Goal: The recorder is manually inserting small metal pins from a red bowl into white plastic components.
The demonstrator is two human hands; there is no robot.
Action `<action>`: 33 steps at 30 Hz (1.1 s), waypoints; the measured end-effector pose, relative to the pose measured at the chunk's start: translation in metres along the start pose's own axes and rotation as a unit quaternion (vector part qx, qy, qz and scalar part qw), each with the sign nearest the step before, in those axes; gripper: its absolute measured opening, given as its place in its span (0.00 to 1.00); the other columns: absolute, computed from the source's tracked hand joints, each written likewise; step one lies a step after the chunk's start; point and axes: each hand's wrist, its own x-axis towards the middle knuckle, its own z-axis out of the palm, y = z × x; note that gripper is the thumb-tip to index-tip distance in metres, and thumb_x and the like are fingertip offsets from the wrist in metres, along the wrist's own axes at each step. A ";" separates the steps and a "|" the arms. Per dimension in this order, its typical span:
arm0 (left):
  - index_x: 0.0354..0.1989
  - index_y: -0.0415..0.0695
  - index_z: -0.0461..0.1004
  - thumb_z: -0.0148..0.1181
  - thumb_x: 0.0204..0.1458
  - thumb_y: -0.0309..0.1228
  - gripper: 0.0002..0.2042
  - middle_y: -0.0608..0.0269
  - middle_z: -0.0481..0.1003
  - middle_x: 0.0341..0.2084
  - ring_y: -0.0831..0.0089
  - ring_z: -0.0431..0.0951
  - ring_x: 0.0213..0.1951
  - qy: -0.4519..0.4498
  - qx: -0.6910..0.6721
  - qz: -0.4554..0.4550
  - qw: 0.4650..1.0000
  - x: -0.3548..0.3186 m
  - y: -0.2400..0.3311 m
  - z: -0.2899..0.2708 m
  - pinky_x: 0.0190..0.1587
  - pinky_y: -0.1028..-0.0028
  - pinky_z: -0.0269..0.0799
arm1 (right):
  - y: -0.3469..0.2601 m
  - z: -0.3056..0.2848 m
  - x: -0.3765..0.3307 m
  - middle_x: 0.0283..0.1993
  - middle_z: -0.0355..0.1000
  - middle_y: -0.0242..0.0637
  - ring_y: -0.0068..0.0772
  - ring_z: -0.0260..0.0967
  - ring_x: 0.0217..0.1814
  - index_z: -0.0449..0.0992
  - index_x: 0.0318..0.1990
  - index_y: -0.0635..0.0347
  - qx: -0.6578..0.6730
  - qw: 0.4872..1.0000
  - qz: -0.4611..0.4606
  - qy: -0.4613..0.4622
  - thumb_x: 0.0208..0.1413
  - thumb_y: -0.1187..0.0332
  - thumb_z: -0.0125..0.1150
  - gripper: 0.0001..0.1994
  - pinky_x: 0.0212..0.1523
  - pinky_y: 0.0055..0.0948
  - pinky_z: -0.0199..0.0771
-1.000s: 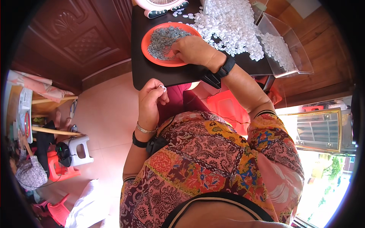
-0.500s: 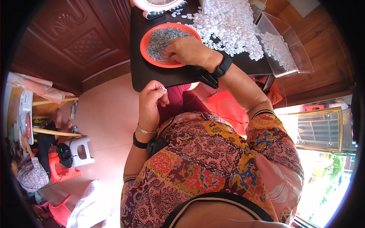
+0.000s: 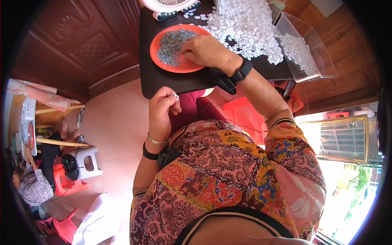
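My left hand (image 3: 161,110) is held just off the near edge of the black table, its thumb and finger pinching a small white plastic piece (image 3: 175,96). An orange-red plate (image 3: 179,69) lies on the table, partly covered by a heap of thin grey screw-like pieces (image 3: 171,44). Over the right part of this plate is my right hand (image 3: 206,51). Its fingers are bent down and drawn together at the edge of the heap. Whatever lies between those fingertips is too small to make out.
Loose white plastic pieces (image 3: 245,30) spread over the back of the table. A clear bin (image 3: 326,67) with more of them stands at the right. At the back left is a pink object with shoe-shaped feet (image 3: 167,14). Another person's sleeve (image 3: 37,188) shows far left.
My right hand has shifted slightly right, drawing its fingers back from the grey heap and baring some of the plate. My left hand keeps its place with the white piece.
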 end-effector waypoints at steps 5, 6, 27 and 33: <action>0.26 0.41 0.65 0.46 0.51 0.28 0.05 0.65 0.66 0.17 0.76 0.66 0.21 0.002 0.005 -0.003 1.000 0.000 0.001 0.001 0.25 0.79 0.59 | -0.006 0.003 0.009 0.32 0.76 0.40 0.46 0.74 0.38 0.79 0.31 0.54 -0.017 0.998 0.027 -0.055 0.46 0.65 0.59 0.07 0.40 0.41 0.72; 0.26 0.41 0.65 0.46 0.51 0.28 0.05 0.65 0.66 0.17 0.76 0.66 0.21 0.001 0.001 -0.002 1.000 0.000 0.000 0.001 0.25 0.79 0.59 | -0.007 0.005 0.010 0.32 0.76 0.41 0.46 0.74 0.38 0.79 0.31 0.55 -0.034 0.996 0.029 -0.073 0.45 0.64 0.59 0.08 0.39 0.42 0.72; 0.28 0.42 0.66 0.47 0.54 0.29 0.06 0.66 0.66 0.18 0.77 0.67 0.22 -0.007 0.026 -0.003 1.000 0.000 0.002 0.004 0.26 0.80 0.59 | 0.007 0.000 -0.006 0.21 0.71 0.42 0.38 0.72 0.25 0.73 0.31 0.64 0.104 0.988 0.081 0.084 0.55 0.63 0.57 0.11 0.29 0.34 0.70; 0.28 0.41 0.67 0.48 0.55 0.29 0.06 0.68 0.67 0.18 0.80 0.67 0.22 0.008 0.046 0.034 0.998 0.002 0.009 0.006 0.26 0.81 0.60 | -0.005 -0.008 -0.016 0.26 0.73 0.34 0.28 0.71 0.28 0.72 0.33 0.63 0.250 0.961 0.093 0.075 0.58 0.65 0.55 0.10 0.32 0.28 0.70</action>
